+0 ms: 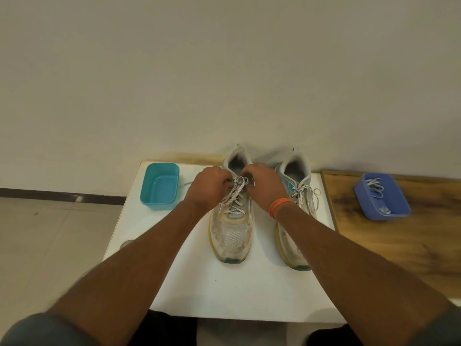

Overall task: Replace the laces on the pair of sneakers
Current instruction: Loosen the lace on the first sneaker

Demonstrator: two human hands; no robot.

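Two worn white and teal sneakers stand side by side on the white table [174,270], toes toward me. On the left sneaker [232,236], a speckled white lace [234,196] is crossed through the eyelets. My left hand [209,186] and my right hand [264,183] meet over its top eyelets, each pinching part of that lace. The right sneaker [296,186] is partly hidden by my right forearm; its lace [313,196] is tied in a loose bow.
A teal plastic tub [159,187] sits at the table's back left. On the wooden surface [399,245] to the right, a blue tub [381,198] holds more laces. The wall runs just behind the shoes.
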